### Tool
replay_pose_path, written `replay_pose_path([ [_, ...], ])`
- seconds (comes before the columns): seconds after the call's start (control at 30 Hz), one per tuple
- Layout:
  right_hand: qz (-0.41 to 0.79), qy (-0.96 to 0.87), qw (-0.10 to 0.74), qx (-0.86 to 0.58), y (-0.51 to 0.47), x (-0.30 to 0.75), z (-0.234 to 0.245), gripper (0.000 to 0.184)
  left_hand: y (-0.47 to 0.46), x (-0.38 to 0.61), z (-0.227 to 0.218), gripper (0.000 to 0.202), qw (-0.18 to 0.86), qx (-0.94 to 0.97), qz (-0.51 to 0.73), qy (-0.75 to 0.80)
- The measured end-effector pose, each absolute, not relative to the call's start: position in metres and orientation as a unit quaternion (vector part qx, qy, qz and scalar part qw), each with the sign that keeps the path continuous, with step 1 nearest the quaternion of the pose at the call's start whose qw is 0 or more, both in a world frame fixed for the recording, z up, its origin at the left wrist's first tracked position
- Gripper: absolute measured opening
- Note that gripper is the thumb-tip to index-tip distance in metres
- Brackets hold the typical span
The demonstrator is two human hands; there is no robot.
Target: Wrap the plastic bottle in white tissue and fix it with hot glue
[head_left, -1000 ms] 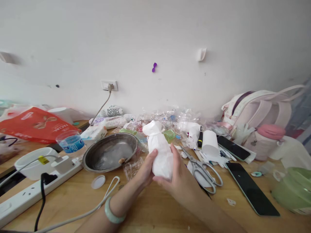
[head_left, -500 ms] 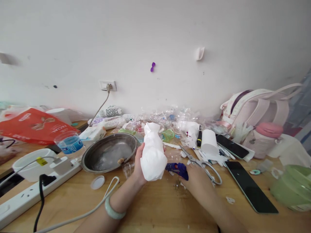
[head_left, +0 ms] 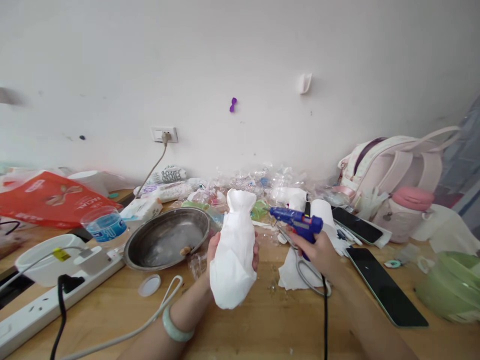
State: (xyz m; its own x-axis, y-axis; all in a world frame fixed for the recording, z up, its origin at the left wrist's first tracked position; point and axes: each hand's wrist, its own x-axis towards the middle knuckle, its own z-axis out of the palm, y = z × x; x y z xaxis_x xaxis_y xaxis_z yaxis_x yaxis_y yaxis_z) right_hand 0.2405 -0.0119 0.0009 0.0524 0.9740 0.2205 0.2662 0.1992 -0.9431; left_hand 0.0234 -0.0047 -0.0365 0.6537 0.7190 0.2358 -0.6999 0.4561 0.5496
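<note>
My left hand [head_left: 215, 250] grips a bottle-shaped object wrapped in white paper [head_left: 234, 250], held upright above the wooden table [head_left: 247, 325]. A pale green bangle [head_left: 173, 330] sits on that wrist. My right hand [head_left: 318, 252] is closed on a blue hot glue gun [head_left: 296, 221], lifted off the table with its nozzle pointing left toward the wrapped object's neck. Its black cord [head_left: 324, 320] hangs down toward me. Scissors [head_left: 303, 265] and a white paper scrap [head_left: 290, 270] lie under that hand.
A steel bowl [head_left: 167, 242], white power strip [head_left: 45, 300] with cables, cut water bottle [head_left: 105, 226] and orange bag [head_left: 48, 197] lie left. Two phones [head_left: 382, 285], a white cup [head_left: 324, 212], pink backpack [head_left: 397, 165] and green container [head_left: 453, 290] are right. Plastic clutter lines the wall.
My right hand let go of the wrapped object, picked up the blue glue gun from the table and raised it. My left hand kept the wrapped object and stood it more upright.
</note>
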Motion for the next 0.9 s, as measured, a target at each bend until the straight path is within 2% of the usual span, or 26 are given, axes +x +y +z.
replay_pose_path([
  [0.1, 0.503, -0.509, 0.573, -0.399, 0.001, 0.240, -0.002, 0.021, -0.007, 0.025, -0.037, 0.064, 0.859, 0.278, 0.421, 0.086],
  [0.17, 0.547, -0.461, 0.610, -0.341, 0.004, 0.240, -0.012, 0.017, -0.008, 0.027, -0.038, 0.059, 0.856, 0.254, 0.433, 0.125],
  [0.27, 0.593, -0.444, 0.590, -0.320, 0.001, 0.241, -0.029, 0.014, -0.009, 0.030, -0.038, 0.051, 0.840, 0.253, 0.451, 0.164],
  [0.5, 0.609, -0.461, 0.559, -0.324, -0.005, 0.246, -0.037, 0.012, -0.013, 0.035, -0.036, 0.057, 0.826, 0.308, 0.417, 0.222],
  [0.9, 0.617, -0.433, 0.566, -0.333, -0.003, 0.245, -0.039, 0.012, -0.013, 0.035, -0.040, 0.058, 0.838, 0.307, 0.393, 0.221],
])
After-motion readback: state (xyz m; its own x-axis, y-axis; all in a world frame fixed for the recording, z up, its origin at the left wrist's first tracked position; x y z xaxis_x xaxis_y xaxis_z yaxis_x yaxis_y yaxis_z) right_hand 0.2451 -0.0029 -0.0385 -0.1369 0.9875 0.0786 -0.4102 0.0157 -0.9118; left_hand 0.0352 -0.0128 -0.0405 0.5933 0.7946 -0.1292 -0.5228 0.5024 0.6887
